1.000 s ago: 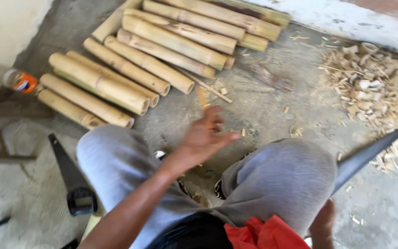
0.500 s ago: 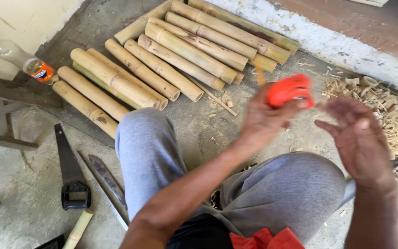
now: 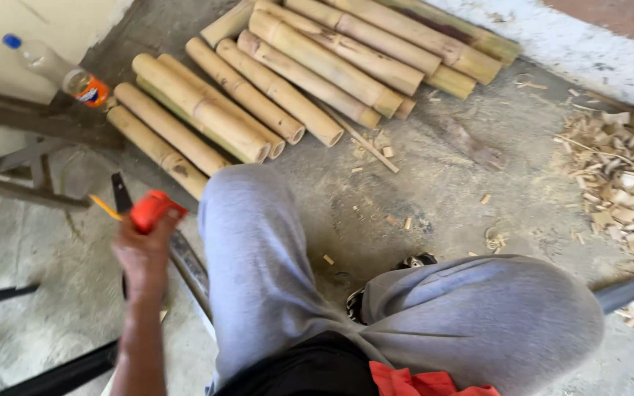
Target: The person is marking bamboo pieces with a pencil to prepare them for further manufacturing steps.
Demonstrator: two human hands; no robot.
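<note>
My left hand (image 3: 141, 257) is low at the left, beside my left knee (image 3: 247, 220), shut on a red tape measure (image 3: 152, 209) with a short yellow strip of tape (image 3: 104, 207) sticking out of it. Just beyond the hand, the dark tip of a handsaw (image 3: 120, 192) lies on the concrete floor. A long flat blade (image 3: 188, 268) lies partly under the hand. My right hand is out of view. I sit with both knees up in grey trousers.
Cut bamboo poles (image 3: 207, 117) lie side by side on the floor ahead, with a second stack (image 3: 376, 44) behind them. A plastic bottle (image 3: 60, 70) rests on a wooden frame at the left. Wood shavings (image 3: 625, 176) are piled at the right, above a dark blade (image 3: 629, 290).
My left hand has swung with the red tape measure from the middle of the view down to the left, beside the saw. My right hand, which was open beside it, has left the view.
</note>
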